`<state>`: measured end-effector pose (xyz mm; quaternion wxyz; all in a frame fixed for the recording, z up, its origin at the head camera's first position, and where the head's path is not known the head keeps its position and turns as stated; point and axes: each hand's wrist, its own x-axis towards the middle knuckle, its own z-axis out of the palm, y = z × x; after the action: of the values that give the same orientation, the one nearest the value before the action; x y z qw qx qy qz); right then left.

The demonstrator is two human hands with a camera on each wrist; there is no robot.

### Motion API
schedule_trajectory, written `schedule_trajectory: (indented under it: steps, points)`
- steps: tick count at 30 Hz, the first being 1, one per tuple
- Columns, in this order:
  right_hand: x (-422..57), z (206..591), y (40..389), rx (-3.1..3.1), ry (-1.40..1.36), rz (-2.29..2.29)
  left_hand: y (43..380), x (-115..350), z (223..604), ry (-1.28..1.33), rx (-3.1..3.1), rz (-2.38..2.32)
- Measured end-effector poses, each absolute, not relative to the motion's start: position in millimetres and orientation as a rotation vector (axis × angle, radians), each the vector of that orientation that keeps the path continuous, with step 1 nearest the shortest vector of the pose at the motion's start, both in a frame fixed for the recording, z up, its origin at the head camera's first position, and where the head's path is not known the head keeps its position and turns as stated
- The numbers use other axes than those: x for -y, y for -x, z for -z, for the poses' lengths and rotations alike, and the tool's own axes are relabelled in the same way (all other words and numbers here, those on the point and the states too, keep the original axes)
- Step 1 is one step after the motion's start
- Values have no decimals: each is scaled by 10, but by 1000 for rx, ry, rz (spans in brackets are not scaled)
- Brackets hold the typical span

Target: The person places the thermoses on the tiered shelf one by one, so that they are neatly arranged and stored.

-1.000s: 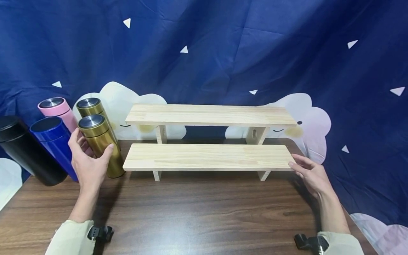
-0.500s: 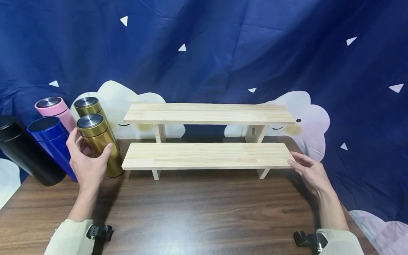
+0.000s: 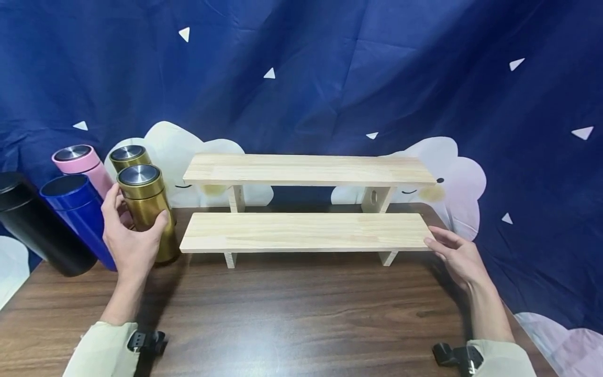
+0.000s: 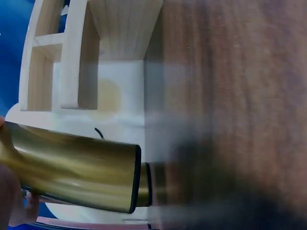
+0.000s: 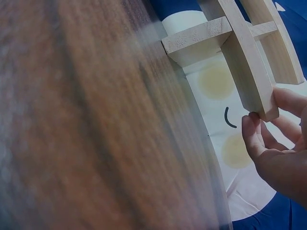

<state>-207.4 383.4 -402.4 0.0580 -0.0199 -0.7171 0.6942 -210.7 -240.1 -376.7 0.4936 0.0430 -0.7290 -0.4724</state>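
My left hand (image 3: pixel 132 235) grips the front gold thermos flask (image 3: pixel 151 214), thumb on its right side and fingers around its left. In the left wrist view, the base of this gold flask (image 4: pixel 96 172) shows close above the table, overlapping another flask behind it. My right hand (image 3: pixel 459 256) pinches the right end of the lower board of a two-tier wooden shelf (image 3: pixel 306 233). Seen from the right wrist, the thumb (image 5: pixel 252 132) is at the end of that board (image 5: pixel 254 86), with fingers on its other side.
Left of the held flask stand a second gold flask (image 3: pixel 129 154), a pink flask (image 3: pixel 91 167), a blue flask (image 3: pixel 80 209) and a black flask (image 3: pixel 42 225). The shelf is on a brown wooden table (image 3: pixel 292 309). A blue curtain (image 3: pixel 301 78) with cloud faces hangs behind.
The held gold flask has risen a little and its lid has swung slightly right, so it leans less. My right hand has stayed at the shelf's end.
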Motion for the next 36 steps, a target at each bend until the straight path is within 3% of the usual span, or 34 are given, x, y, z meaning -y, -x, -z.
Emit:
schedule_trajectory:
  steps: [17,36]
  points:
    - [-3774,4035,2142,2162,14,-2120,2177,2224,3458,242,1761,883]
    - [-3841,4057,2106,2113,-2,-2181,2253,1914,3326,453,1894,745]
